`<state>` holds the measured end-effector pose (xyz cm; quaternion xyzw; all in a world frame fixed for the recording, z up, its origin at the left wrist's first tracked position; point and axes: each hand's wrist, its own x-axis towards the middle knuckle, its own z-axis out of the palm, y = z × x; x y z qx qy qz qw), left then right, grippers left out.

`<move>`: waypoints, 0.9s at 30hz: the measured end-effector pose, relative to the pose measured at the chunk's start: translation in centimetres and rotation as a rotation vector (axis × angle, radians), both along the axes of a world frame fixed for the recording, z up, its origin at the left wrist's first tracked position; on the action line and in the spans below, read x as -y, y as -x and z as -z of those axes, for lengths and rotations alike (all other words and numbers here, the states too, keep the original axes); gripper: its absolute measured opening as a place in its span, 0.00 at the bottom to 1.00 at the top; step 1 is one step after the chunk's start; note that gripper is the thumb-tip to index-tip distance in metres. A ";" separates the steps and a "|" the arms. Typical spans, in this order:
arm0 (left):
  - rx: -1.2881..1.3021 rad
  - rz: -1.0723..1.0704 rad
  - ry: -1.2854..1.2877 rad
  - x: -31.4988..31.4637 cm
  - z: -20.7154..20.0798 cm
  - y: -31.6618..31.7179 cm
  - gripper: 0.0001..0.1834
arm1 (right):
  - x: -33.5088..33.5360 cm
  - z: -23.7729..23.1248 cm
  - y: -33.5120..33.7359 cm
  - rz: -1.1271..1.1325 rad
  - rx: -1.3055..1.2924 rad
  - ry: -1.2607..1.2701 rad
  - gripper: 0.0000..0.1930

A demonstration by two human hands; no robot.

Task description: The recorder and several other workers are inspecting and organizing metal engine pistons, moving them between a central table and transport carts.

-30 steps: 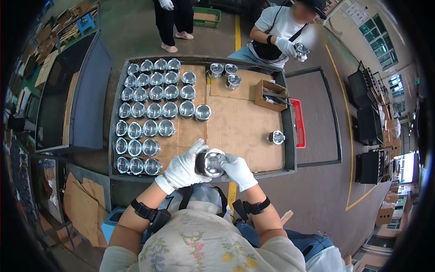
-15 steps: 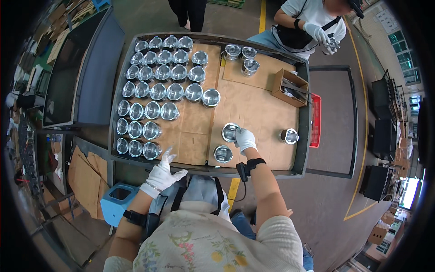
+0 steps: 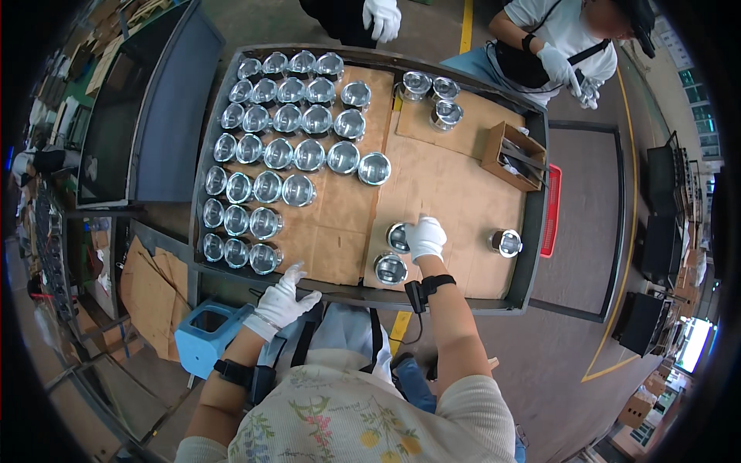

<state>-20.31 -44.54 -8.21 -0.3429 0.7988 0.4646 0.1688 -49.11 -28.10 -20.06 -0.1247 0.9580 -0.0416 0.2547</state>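
Observation:
My right hand (image 3: 426,238), in a white glove, is over the right side of a silver piston (image 3: 397,238) and hides part of it. One finger stretches forward past the piston; the other fingers are partly hidden. Just nearer to me stands a second piston (image 3: 390,268). My left hand (image 3: 285,303), also gloved, hangs at the near edge of the framed table (image 3: 332,239) with its fingers apart and nothing in them. Closest to it is the front row's end piston (image 3: 265,258).
Several pistons (image 3: 309,154) stand in rows at the left. Three more (image 3: 446,116) are at the far side, and a lone piston (image 3: 506,243) is at the right. A cardboard box (image 3: 512,157) holds tools. Across the table, a co-worker (image 3: 556,62) handles a metal part.
My right hand has shifted slightly forward over the piston, covering more of it. My left hand keeps its place. A second person's gloved hand has come into view at the far edge.

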 end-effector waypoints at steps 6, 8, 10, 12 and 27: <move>0.018 0.058 0.079 0.6 0.2 -0.8 0.35 | 11.4 0.1 2.1 -0.017 -0.004 0.518 0.21; 0.031 0.070 0.108 0.7 0.1 -0.8 0.32 | 14.0 2.8 3.4 0.000 0.015 0.587 0.23; 0.017 0.107 0.115 1.4 0.4 -0.8 0.33 | 15.0 6.8 5.4 0.133 0.306 0.588 0.25; 0.011 0.111 0.161 2.0 1.1 -2.2 0.33 | 16.3 7.0 5.9 0.060 0.287 0.465 0.25; -0.093 0.101 0.184 6.4 0.8 -1.0 0.30 | 9.4 -7.7 -1.0 0.501 0.534 0.621 0.31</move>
